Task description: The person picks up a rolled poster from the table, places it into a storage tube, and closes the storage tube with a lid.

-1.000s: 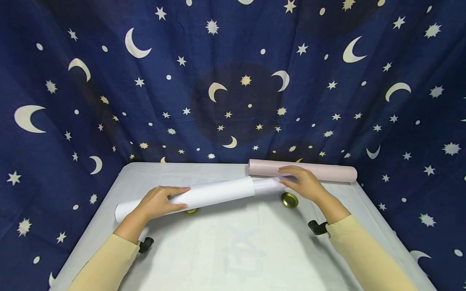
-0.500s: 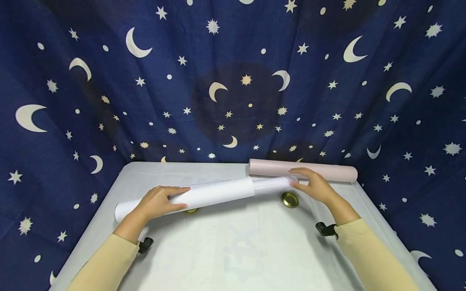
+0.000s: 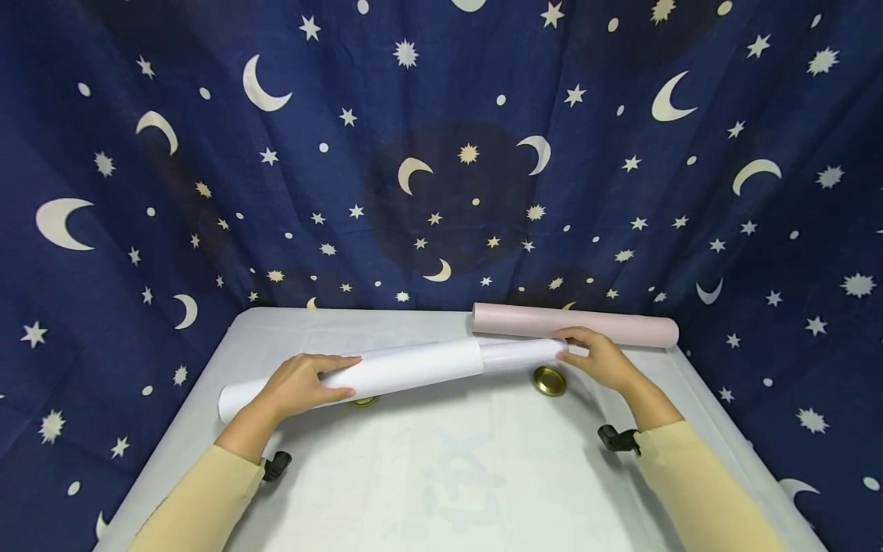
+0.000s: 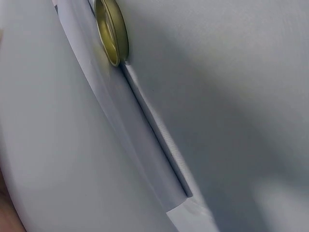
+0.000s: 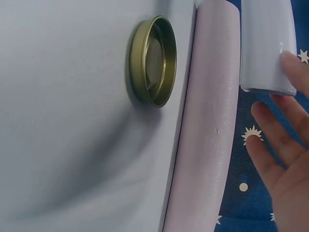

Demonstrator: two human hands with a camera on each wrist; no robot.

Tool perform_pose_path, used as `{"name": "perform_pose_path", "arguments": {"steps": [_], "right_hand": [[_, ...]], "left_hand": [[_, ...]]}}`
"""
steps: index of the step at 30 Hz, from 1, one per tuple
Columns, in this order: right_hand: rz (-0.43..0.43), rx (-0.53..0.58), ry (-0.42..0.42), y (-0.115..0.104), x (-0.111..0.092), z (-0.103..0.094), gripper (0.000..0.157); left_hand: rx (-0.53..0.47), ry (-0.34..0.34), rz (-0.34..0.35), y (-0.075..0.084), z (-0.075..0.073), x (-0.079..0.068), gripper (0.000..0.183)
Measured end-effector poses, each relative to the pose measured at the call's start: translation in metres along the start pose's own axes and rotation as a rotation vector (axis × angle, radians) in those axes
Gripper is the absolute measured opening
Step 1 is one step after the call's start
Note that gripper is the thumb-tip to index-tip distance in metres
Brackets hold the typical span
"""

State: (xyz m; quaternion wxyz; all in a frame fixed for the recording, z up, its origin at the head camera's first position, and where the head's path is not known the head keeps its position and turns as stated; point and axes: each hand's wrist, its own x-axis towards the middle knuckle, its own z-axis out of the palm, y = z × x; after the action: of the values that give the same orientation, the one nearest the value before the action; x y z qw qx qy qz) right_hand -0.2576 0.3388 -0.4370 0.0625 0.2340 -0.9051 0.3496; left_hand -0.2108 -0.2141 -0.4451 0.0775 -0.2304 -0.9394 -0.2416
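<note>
A long white paper roll (image 3: 407,369) slants across the table, its right end higher in the head view. My left hand (image 3: 297,386) grips it left of its middle, fingers over the top and thumb on the near side. In the left wrist view the roll (image 4: 58,145) fills the left part, with only a sliver of hand showing. Out of its right end sticks a clear plastic tube (image 3: 520,353). My right hand (image 3: 596,359) pinches that tube's far end. The right wrist view shows the thumb on the tube (image 5: 265,48), the other fingers spread beyond its rim.
A pink roll (image 3: 621,328) lies along the table's back edge, behind my right hand. One gold lid (image 3: 549,381) lies below the clear tube. Another gold lid (image 3: 363,401) shows partly under the white roll. A starry blue curtain (image 3: 441,153) encloses the table (image 3: 414,475).
My right hand has slid right along the clear tube to its end, leaving more of the tube in sight. The left hand and white roll have stayed in place.
</note>
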Motion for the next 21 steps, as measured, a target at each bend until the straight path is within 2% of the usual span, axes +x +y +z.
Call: {"name": "perform_pose_path", "arguments": {"steps": [14,21], "right_hand": [[0.009,0.147,0.024,-0.01,0.0,0.002,0.034],[0.059,0.233,0.02,-0.012,-0.001,0.004,0.036]], "left_hand": [[-0.013,0.003,0.003,0.003,0.005,0.001,0.058],[-0.014,0.001,0.005,0.005,0.006,0.002,0.058]]}}
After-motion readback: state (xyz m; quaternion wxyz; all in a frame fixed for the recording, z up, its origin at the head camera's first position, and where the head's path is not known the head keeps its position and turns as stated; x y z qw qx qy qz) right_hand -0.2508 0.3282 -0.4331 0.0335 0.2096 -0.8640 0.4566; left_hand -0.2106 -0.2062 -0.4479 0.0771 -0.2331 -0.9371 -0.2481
